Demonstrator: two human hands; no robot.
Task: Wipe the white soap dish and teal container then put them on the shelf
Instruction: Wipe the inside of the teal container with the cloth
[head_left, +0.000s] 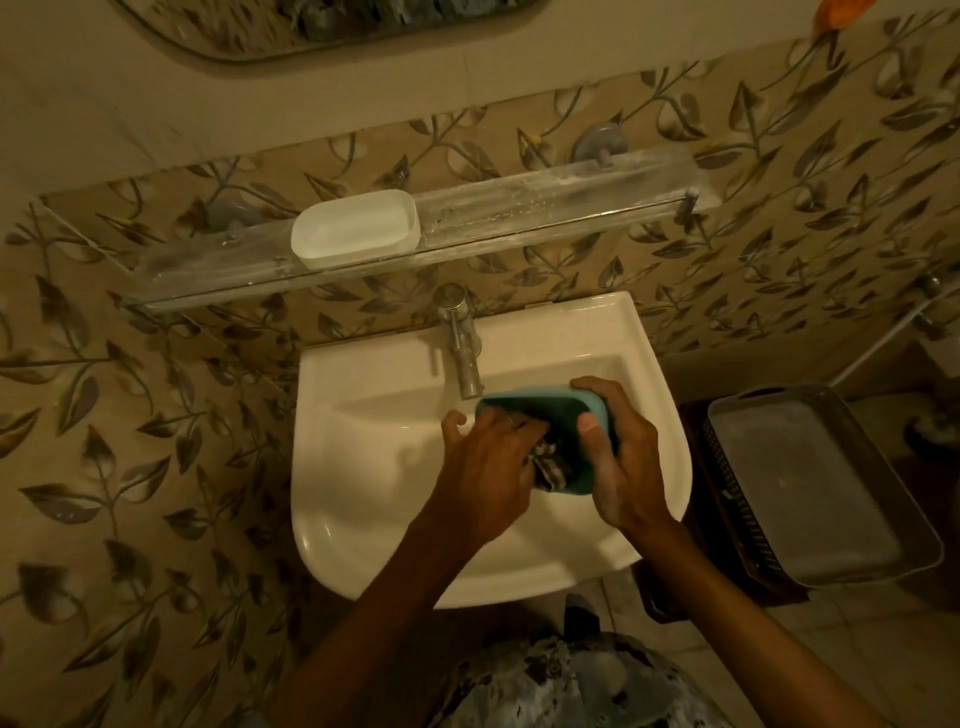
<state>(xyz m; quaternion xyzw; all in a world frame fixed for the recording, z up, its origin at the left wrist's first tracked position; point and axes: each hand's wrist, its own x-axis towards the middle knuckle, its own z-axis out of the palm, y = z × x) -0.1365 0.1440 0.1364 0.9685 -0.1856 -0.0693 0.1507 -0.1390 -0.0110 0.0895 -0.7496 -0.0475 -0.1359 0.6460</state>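
The left hand (488, 457) has its fingers bunched on a dark patterned cloth (550, 462) and pushes it down inside the teal container (540, 397). The right hand (623, 457) grips the container's right end, thumb hooked over the rim on the inside and fingers wrapped round the outside. So both hands are closed: one on the cloth, one on the container. The container is held over the bowl of the sink (363, 545), just below the spout of the tap (464, 358), tipped so its mouth faces up toward the camera. Its long axis seems to run left to right, though the hands cover too much of it to be sure. Only the cloth and the left fingertips show inside it, so I judge the wiping is under way and the placing is not yet begun. The shelf (571, 208) lies up and away from the hands, beyond the tap, and runs crosswise along the wall. The container's long side is therefore already about parallel to it. The soap dish (356, 228) already sits on the shelf, left of the tap line, long axis along the shelf, showing only its own pale floor. The streaked glass to the right of the dish lies on the right hand's side. That hand alone carries the container and looks the likelier one to lift it there. Well to the right of the sink a grey tray (810, 483) rests on a dark basket (727, 478); I see only a dull film on the tray's floor.
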